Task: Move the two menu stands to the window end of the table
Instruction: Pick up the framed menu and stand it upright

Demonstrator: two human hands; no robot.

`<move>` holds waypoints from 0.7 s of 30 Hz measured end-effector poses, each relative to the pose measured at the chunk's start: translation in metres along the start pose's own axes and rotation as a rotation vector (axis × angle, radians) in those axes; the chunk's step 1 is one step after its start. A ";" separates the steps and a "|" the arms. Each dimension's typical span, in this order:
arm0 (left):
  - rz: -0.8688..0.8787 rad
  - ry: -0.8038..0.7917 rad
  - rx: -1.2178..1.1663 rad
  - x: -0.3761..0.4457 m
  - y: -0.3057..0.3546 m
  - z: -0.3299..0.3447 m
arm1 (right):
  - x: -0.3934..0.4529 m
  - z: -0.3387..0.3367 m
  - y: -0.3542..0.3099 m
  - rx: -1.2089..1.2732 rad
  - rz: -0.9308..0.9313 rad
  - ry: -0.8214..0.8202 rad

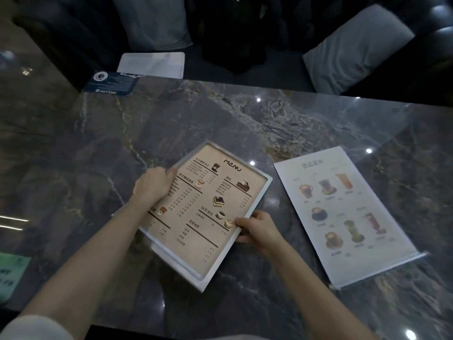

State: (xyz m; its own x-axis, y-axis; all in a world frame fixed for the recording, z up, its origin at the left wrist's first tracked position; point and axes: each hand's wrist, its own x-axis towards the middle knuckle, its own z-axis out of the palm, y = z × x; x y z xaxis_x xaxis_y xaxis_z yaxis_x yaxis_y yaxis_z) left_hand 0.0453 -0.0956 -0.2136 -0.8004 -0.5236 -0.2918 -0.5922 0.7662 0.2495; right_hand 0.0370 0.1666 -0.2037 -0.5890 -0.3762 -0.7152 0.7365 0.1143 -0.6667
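A tan menu stand (210, 207) in a pale frame, headed "MENU", is tilted over the middle of the grey marble table (171, 123). My left hand (153, 184) grips its left edge and my right hand (259, 229) grips its right edge, thumbs on the face. To the right lies a second menu stand (343, 212), white with drink pictures, flat on the table with a clear base bar at its near end. Neither hand touches it.
A dark blue card (111, 83) lies at the table's far left corner, and a green card (11, 273) at the near left edge. Beyond the far edge is a dark sofa with grey cushions (358, 47), a white sheet (152, 63) and a black bag (232, 33).
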 end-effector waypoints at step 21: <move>0.106 0.415 -0.475 -0.039 0.031 -0.040 | -0.051 -0.013 -0.057 -0.241 -0.456 0.042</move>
State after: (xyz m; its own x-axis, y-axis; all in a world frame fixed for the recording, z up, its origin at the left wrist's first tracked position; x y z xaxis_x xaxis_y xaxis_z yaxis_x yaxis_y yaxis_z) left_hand 0.0540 -0.0666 -0.1574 -0.7702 -0.6274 0.1152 -0.4080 0.6234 0.6670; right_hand 0.0207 0.1907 -0.1319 -0.8489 -0.4002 -0.3451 0.3071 0.1578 -0.9385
